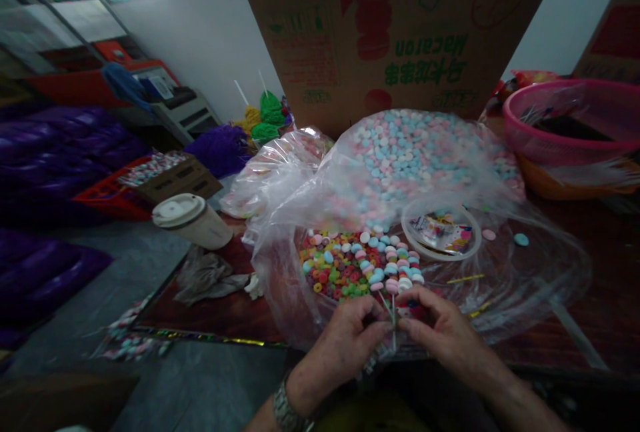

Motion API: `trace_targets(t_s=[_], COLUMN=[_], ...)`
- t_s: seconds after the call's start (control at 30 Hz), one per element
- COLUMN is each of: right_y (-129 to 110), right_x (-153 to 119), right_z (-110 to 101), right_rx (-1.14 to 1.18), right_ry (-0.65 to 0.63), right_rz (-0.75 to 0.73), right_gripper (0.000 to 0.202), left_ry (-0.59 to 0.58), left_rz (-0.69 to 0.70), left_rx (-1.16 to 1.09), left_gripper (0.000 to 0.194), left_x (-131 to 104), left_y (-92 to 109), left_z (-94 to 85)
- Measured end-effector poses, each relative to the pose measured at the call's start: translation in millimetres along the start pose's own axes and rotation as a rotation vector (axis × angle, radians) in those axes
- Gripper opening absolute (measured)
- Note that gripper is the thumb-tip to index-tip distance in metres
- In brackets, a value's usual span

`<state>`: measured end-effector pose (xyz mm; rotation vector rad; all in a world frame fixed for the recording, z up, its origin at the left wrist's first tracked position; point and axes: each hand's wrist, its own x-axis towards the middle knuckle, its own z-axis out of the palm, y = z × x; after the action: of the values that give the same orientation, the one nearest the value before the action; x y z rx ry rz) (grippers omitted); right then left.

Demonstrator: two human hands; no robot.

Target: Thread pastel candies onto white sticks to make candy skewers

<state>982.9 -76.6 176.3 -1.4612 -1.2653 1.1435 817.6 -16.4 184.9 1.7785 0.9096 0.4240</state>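
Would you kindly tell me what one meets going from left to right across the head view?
Bulging, shiny purple bags → round whitish cup with a lid → left hand → round pastel candies on thin white sticks → right hand → round pink plastic basin.

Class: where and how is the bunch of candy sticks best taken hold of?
Probably pinch the candy sticks by their bare shafts, coming from the near side: round candies crowd the far ends, while the thin shafts stick out at the near end.
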Motion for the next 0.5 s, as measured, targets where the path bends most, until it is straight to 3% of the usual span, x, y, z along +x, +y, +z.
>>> trace_targets(t_s=[0.07, 0.17, 0.23, 0.37, 0.5], right_y=[5.6, 11.0, 12.2, 16.4, 25.8], right_x=[-0.1, -0.4, -1.1, -3.9, -2.7], right_z=[1.8, 10.6, 17.3, 22.3, 12.0], right_rx=[0.062, 0.028, -0.045, -0.201, -0.378], right_ry=[-0.032, 0.076, 0.162, 0.200, 0.242], right_rz=[0.012, -0.007, -0.027, -0.095, -0.020], right_gripper=[0.020, 0.024, 0.030, 0.043, 0.051], left_ry=[-0.028, 0.029, 0.088, 0.131, 0.206], left_rz=[0.024, 0.049, 0.000, -0.112, 0.067], left_rx=[0.056, 0.146, 0.070, -0.138, 0.075], left_gripper=[0.014, 0.015, 0.026, 0.013, 0.018], left_x=[-2.7, -9.4, -13.0, -17.2, -21.5], left_y=[1.4, 8.3, 8.9, -4.5, -18.8], left_z=[-3.0, -4.1, 0.5, 9.2, -0.4])
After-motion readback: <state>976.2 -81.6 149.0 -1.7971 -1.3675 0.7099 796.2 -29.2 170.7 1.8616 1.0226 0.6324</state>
